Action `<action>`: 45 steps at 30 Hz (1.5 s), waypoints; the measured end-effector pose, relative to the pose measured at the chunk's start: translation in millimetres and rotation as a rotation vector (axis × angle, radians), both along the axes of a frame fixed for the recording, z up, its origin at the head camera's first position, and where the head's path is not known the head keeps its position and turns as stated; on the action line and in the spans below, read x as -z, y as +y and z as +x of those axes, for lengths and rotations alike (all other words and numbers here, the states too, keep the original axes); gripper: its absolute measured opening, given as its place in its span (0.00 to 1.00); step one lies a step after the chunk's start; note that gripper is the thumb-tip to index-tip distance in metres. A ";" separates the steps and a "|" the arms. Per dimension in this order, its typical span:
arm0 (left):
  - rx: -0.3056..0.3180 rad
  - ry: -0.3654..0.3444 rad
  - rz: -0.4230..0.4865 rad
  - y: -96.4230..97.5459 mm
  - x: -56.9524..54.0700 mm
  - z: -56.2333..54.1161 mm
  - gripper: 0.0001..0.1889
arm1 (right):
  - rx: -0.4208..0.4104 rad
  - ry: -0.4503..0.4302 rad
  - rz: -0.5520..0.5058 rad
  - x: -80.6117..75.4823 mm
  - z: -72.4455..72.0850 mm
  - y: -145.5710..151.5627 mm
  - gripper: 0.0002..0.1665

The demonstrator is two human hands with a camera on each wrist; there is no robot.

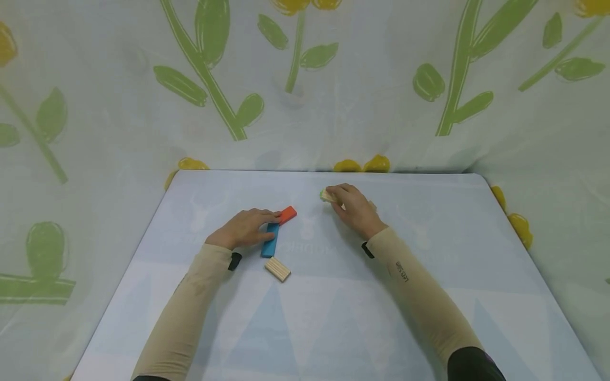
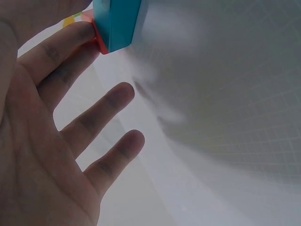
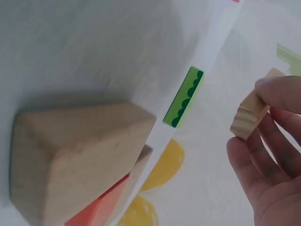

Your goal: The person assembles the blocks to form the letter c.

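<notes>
My left hand (image 1: 245,227) reaches over a blue block (image 1: 269,246) and an orange block (image 1: 288,214) that meet end to end on the table. Its thumb lies on the blue one, and its index and middle fingertips touch near the join; in the left wrist view the other fingers stretch out free. A ridged plain wooden block (image 1: 278,269) lies just nearer. Farther right, my right hand (image 1: 355,209) pinches a small wooden block (image 3: 249,113) between thumb and fingers. Beyond it in the right wrist view is a green block (image 3: 183,96) with a dark scalloped edge.
A large-looking wooden block (image 3: 80,155) fills the right wrist view's near side, with a red block (image 3: 101,202) partly hidden behind it. The pale table (image 1: 429,201) ends at a back edge against a cloth wall (image 1: 362,116) printed with green stems and yellow flowers.
</notes>
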State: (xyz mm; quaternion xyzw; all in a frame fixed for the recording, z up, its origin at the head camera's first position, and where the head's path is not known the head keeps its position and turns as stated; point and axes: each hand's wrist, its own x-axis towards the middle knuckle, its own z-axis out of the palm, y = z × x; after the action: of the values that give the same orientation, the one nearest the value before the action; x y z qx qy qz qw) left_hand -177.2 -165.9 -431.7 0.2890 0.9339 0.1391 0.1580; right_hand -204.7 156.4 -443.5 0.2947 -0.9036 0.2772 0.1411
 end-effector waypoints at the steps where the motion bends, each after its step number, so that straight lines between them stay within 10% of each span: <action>1: -0.001 -0.001 -0.003 -0.1 0.2 0.1 0.28 | -0.012 0.009 -0.011 0.3 -0.2 -1.6 0.23; 21: -0.013 -0.016 -0.019 -1.9 3.4 -0.5 0.28 | -0.107 -0.016 0.011 8.5 0.1 -33.0 0.22; 45: 0.020 0.017 -0.003 -1.3 3.7 -3.9 0.27 | -0.067 -0.248 0.221 9.1 -6.2 -58.7 0.23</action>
State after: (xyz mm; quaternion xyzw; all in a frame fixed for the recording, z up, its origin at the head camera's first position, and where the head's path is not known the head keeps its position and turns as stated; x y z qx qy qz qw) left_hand -181.1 -167.2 -435.3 0.2990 0.9325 0.1336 0.1520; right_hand -211.0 97.6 -452.6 0.3019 -0.9286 0.2152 -0.0140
